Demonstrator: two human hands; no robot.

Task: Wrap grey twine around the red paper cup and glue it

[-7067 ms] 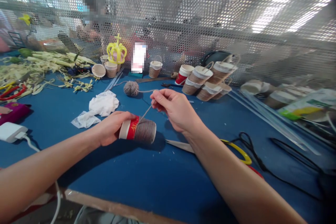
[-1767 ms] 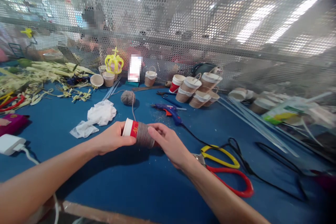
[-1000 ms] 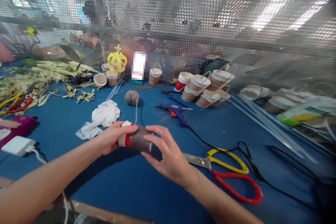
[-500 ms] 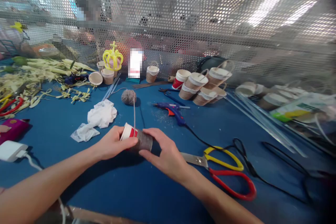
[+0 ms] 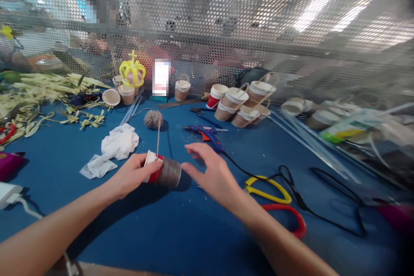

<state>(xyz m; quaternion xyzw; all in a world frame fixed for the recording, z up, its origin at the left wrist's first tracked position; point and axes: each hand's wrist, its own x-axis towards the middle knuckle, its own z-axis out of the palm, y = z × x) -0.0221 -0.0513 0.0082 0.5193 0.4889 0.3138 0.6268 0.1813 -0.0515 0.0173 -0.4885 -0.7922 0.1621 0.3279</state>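
Note:
My left hand (image 5: 134, 173) is closed on the rim end of a paper cup (image 5: 170, 173) that lies on its side in the air, its base turned right. Grey yarn is wound round most of the cup; a red and white band shows near the rim. From the cup a taut strand (image 5: 158, 140) runs up to a ball of grey yarn (image 5: 153, 118) on the table. Just right of the cup's base, my right hand (image 5: 210, 168) is open, thumb and fingers apart, with nothing between them. Whether its thumb tip touches the cup is hard to tell.
A blue glue gun (image 5: 207, 134) lies beyond my right hand, its cord running right past large scissors (image 5: 284, 200). Handled cups (image 5: 233, 101) stand at the back before a perforated metal screen (image 5: 194, 17). Crumpled white cloth (image 5: 119, 142) lies left. Clear sticks (image 5: 317, 146) lie right.
My right hand has let go of the cup's base and moved a little right, its fingers opening. My left hand still holds the cup. The whole view has shifted slightly.

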